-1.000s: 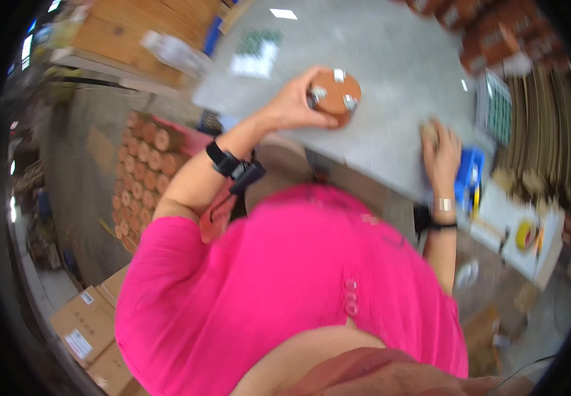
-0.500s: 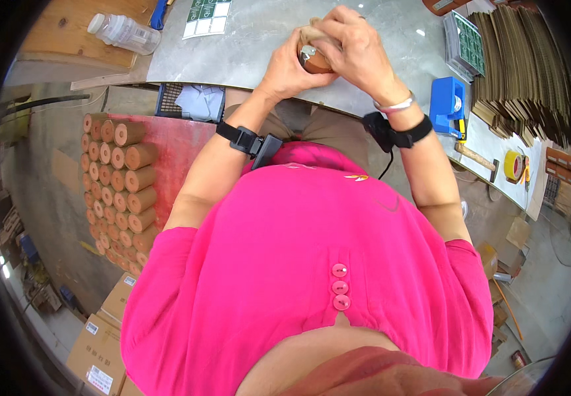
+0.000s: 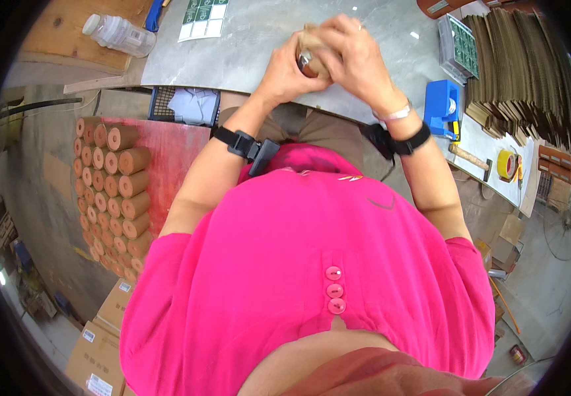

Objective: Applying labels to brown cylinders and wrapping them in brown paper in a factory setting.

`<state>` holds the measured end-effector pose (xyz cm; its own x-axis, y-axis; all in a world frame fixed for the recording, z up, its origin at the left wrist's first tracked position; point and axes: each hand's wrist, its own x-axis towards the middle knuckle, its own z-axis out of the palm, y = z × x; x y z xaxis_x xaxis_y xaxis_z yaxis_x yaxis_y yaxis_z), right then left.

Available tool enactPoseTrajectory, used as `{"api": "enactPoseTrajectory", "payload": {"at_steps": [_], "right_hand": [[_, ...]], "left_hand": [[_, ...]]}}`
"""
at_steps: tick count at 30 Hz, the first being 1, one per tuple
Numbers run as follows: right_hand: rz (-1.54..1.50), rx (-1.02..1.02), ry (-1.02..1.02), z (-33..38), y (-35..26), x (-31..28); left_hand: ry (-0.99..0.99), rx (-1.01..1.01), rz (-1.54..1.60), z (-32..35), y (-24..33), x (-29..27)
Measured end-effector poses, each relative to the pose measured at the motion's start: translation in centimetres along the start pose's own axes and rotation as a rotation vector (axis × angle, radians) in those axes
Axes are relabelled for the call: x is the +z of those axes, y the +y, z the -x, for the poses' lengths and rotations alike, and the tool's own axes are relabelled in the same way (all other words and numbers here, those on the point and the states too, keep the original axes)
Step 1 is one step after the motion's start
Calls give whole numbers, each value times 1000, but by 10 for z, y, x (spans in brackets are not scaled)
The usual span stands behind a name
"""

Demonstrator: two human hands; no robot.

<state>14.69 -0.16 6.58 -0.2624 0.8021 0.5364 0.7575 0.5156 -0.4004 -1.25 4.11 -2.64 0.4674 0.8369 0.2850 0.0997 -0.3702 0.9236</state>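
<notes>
Both of my hands are clasped around a brown cylindrical roll (image 3: 309, 51) with shiny metal pieces at its end, held just above the grey table (image 3: 259, 39). My left hand (image 3: 284, 71) grips it from the left and below. My right hand (image 3: 351, 49) wraps over its top and right side, hiding most of it. A black band is on each wrist.
A stack of similar brown rolls (image 3: 110, 191) lies on a red surface at my left. A plastic bottle (image 3: 119, 34) rests on a wooden board. A blue tape dispenser (image 3: 442, 105), yellow tape roll (image 3: 508, 163), hammer (image 3: 470, 158) and stacked brown cardboard sheets (image 3: 530, 72) are at right. Cardboard boxes (image 3: 104, 336) sit on the floor.
A second ago my left hand held the roll alone and my right hand lay flat on the table. My right hand has come over and closed on the roll too.
</notes>
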Motion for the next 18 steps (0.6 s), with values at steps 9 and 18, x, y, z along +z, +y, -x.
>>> {"api": "enactPoseTrajectory", "payload": {"at_steps": [9,18], "right_hand": [[-67,210,-61,83,-15,-40],[63,301,-159,136,14,-9]], "left_hand": [[7,38,8,-1,-2,2],[7,-566,850,-19,31,-13]]}}
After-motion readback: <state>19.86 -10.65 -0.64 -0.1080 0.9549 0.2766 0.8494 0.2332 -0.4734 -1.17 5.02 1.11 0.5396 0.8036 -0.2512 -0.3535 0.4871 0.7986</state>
